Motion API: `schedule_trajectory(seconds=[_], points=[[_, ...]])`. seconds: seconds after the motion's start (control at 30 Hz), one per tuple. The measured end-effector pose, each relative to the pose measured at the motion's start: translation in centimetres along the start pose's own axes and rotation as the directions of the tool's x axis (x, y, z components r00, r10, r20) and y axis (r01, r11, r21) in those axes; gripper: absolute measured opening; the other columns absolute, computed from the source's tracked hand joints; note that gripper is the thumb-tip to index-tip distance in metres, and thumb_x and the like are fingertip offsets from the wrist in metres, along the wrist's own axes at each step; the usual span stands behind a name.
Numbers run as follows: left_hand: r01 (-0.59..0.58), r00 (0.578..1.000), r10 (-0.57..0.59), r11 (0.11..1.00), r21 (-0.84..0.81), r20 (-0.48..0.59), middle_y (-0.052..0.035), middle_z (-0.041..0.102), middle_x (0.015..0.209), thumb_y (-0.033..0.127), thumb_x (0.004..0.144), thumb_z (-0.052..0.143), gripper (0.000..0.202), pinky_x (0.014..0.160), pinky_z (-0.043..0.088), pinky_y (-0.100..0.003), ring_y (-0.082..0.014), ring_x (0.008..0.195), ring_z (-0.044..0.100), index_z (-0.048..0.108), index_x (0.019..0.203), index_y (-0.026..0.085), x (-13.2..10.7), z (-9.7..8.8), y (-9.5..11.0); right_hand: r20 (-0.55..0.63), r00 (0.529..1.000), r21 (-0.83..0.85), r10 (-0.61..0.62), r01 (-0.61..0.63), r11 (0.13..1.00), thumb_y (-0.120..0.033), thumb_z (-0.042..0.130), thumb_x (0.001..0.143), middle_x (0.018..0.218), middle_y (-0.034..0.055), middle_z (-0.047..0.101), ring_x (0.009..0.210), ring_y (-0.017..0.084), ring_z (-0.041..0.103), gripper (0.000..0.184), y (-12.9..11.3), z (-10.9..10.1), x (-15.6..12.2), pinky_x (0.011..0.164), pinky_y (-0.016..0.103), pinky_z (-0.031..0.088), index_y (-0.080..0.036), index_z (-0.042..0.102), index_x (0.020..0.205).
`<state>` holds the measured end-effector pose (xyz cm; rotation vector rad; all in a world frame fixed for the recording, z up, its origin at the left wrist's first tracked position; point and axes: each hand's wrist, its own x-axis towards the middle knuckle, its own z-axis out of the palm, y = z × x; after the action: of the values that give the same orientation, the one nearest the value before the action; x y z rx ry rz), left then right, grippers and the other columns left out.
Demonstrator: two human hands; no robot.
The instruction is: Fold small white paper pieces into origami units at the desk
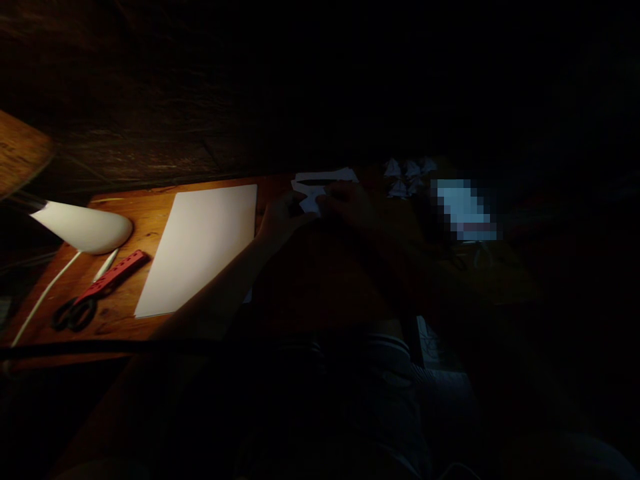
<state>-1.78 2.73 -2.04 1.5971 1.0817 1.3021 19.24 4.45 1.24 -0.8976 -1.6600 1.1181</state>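
Pinched small white paper (314, 200) between fingers of left hand (279, 215) and right hand (353, 205), over wooden table (149, 223) bearing scissors (109, 277).

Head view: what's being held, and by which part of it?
A small white paper piece: left hand at its left side, right hand at its right. Exact finger placement is too dark to tell.

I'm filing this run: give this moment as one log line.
left hand: holding small paper piece; right hand: holding same piece; at left: blank paper, desk lamp; at right: folded papers
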Motion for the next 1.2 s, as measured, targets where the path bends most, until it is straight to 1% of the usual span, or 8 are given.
schedule_trajectory(seconds=[0.17, 0.3, 0.4, 0.53, 0.8, 0.97, 1.1, 1.2], points=[[-0.014, 0.999, 0.015, 1.000, -0.011, 0.037, -0.0036, 0.077, 0.098, 0.029, 0.068, 0.095, 0.040, 0.084, 0.059, -0.034, -0.0222, 0.094, 0.072, 0.070, 0.098, 0.021, 0.0, 0.1, 0.4, 0.004, 1.000, 0.027, -0.014, 0.013, 1.000, -0.045, 0.087, 0.081, 0.088, 0.0011, 0.072, 0.081, 0.018, 0.066, 0.035, -0.2, -0.1, -0.2, 0.069, 0.028, 0.054, -0.021, 0.076, 0.105], [-0.001, 1.000, 0.003, 0.997, -0.078, 0.016, -0.0039, 0.077, 0.104, 0.023, 0.066, 0.093, 0.043, 0.089, 0.060, -0.035, -0.0230, 0.100, 0.074, 0.069, 0.102, 0.022, 0.0, 0.1, 0.1, 0.018, 1.000, 0.053, 0.008, -0.009, 0.999, -0.044, 0.084, 0.085, 0.084, 0.0003, 0.071, 0.076, 0.016, 0.066, 0.033, 0.1, 0.1, -0.3, 0.067, 0.026, 0.053, -0.020, 0.076, 0.107], [0.006, 1.000, -0.006, 0.997, -0.073, 0.001, -0.0032, 0.076, 0.103, 0.018, 0.065, 0.092, 0.045, 0.088, 0.061, -0.035, -0.0228, 0.100, 0.074, 0.068, 0.103, 0.022, 0.0, 0.1, -0.2, 0.035, 0.999, 0.066, 0.024, -0.026, 0.997, -0.045, 0.085, 0.084, 0.085, 0.0008, 0.072, 0.076, 0.015, 0.066, 0.033, 0.3, 0.2, -0.1, 0.068, 0.026, 0.052, -0.020, 0.075, 0.103], [0.011, 1.000, -0.010, 0.996, -0.090, 0.004, -0.0036, 0.076, 0.103, 0.020, 0.065, 0.093, 0.046, 0.088, 0.061, -0.035, -0.0230, 0.100, 0.074, 0.067, 0.103, 0.022, 0.1, 0.0, -0.4, 0.029, 0.999, 0.047, 0.021, -0.023, 0.999, -0.045, 0.084, 0.085, 0.086, 0.0018, 0.073, 0.079, 0.016, 0.066, 0.028, 0.3, 0.0, 0.1, 0.074, 0.029, 0.055, -0.020, 0.073, 0.091], [0.002, 0.999, -0.002, 1.000, -0.007, -0.048, -0.0026, 0.076, 0.099, 0.035, 0.073, 0.092, 0.040, 0.084, 0.062, -0.033, -0.0220, 0.096, 0.074, 0.068, 0.101, 0.021, 0.3, -0.2, -0.5, 0.053, 0.998, -0.063, 0.042, -0.038, 0.997, -0.055, 0.083, 0.085, 0.081, 0.0026, 0.071, 0.080, 0.017, 0.065, 0.040, -0.2, -0.3, 0.0, 0.079, 0.031, 0.055, -0.019, 0.068, 0.074], [-0.044, 0.999, 0.044, 0.999, 0.024, 0.004, -0.0036, 0.077, 0.098, 0.049, 0.076, 0.092, 0.044, 0.081, 0.062, -0.034, -0.0221, 0.093, 0.074, 0.070, 0.101, 0.022, 0.2, -0.2, -0.4, 0.030, 0.998, -0.136, 0.061, -0.057, 0.989, -0.045, 0.079, 0.090, 0.081, 0.0021, 0.072, 0.080, 0.017, 0.065, 0.032, -0.1, -0.3, 0.2, 0.078, 0.030, 0.053, -0.019, 0.071, 0.074], [-0.092, 0.992, 0.093, 0.996, 0.010, -0.088, -0.0051, 0.076, 0.104, 0.065, 0.093, 0.075, 0.045, 0.084, 0.062, -0.035, -0.0219, 0.099, 0.075, 0.068, 0.109, 0.024, 0.3, -0.3, -0.9, 0.013, 0.990, -0.256, 0.137, -0.129, 0.958, -0.037, 0.073, 0.095, 0.083, 0.0034, 0.075, 0.080, 0.018, 0.067, 0.026, -0.2, -1.0, 0.4, 0.075, 0.029, 0.052, -0.017, 0.076, 0.079], [-0.134, 0.969, 0.155, 0.984, 0.115, -0.193, -0.0047, 0.075, 0.101, 0.062, 0.101, 0.067, 0.039, 0.085, 0.062, -0.033, -0.0201, 0.097, 0.074, 0.068, 0.109, 0.023, 0.3, -0.5, -0.8, 0.049, 0.980, -0.360, 0.191, -0.161, 0.919, -0.027, 0.073, 0.094, 0.091, 0.0060, 0.080, 0.084, 0.019, 0.071, 0.016, -0.2, -1.6, 0.5, 0.078, 0.031, 0.054, -0.016, 0.081, 0.086]])
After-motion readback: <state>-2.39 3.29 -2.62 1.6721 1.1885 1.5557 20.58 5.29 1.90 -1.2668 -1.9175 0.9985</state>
